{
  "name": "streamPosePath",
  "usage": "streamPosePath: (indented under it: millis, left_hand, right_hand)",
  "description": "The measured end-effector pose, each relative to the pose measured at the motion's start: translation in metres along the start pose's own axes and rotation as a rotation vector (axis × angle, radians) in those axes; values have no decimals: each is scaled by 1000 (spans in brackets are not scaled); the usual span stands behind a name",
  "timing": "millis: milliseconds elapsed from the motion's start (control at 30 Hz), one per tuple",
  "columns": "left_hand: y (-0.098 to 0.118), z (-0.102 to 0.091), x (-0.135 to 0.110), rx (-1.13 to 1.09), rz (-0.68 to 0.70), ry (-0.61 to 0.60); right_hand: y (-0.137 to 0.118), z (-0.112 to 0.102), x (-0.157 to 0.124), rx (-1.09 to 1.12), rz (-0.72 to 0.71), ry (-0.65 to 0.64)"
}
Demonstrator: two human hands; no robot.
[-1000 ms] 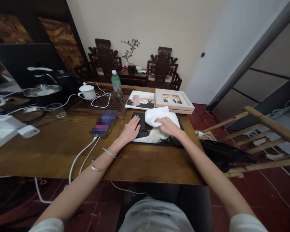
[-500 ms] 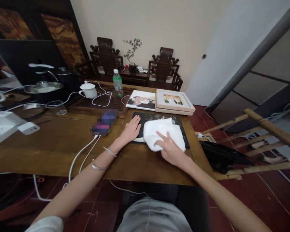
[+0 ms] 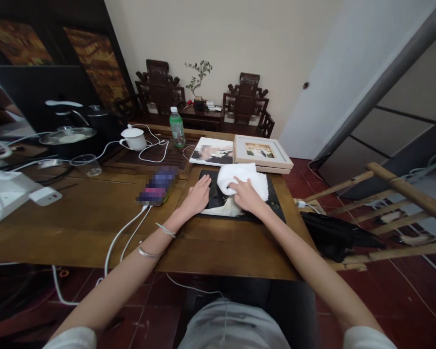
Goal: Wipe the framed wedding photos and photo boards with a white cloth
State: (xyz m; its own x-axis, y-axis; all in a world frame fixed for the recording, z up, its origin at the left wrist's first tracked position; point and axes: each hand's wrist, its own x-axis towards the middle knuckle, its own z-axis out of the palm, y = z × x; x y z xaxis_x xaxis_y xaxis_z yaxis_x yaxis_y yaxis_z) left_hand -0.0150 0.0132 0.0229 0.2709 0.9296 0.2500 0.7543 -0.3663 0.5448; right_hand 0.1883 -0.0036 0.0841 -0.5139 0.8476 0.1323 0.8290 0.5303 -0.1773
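A dark photo panel [image 3: 276, 206] with a pale dress-like shape along its lower edge lies flat near the table's right end. My left hand [image 3: 198, 194] rests on the panel's left edge, fingers stretched out. On the upper middle of the panel is a folded white towel [image 3: 241, 174]. My right hand [image 3: 247, 195] grips the towel's near side, the thumb and fingers pressing into the cloth. The towel covers part of the picture beneath it.
Behind the panel lie a white photo print [image 3: 212, 151] and a light wooden picture frame [image 3: 263, 152]. A green bottle [image 3: 177, 128], a lidded white cup [image 3: 133, 138] and a phone [image 3: 158, 186] with white cables stand or lie leftward. A bamboo rack [image 3: 403, 191] is at right.
My right hand and the towel have moved away from me, up the panel, uncovering the pale shape at its lower edge. My left hand has stayed at the left edge.
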Motion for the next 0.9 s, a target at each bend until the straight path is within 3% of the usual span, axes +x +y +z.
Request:
streamPosePath:
  millis: [100,233,400,533,667,767,900]
  left_hand:
    - [4,-4,0,-117,20,95]
    - [8,-13,0,-224,21,258]
    - [6,-12,1,-201,6,235]
    - [9,-6,-1,-110,-4,84]
    - [17,-8,-4,41,-21,-40]
    - [22,-12,-5,99,-28,-53]
    - [23,-12,-5,105,-31,-51]
  right_hand:
    - [-15,4,13,-28,-36,-14]
    - [-39,7,2,24,-239,-72]
    - [-43,-4,-36,127,-358,-165]
    - [-24,-16,-64,191,-290,-205]
    - [5,-18,-70,140,-173,-113]
    - [23,-14,-53,36,-73,-57]
    - [26,-8,-8,5,0,21]
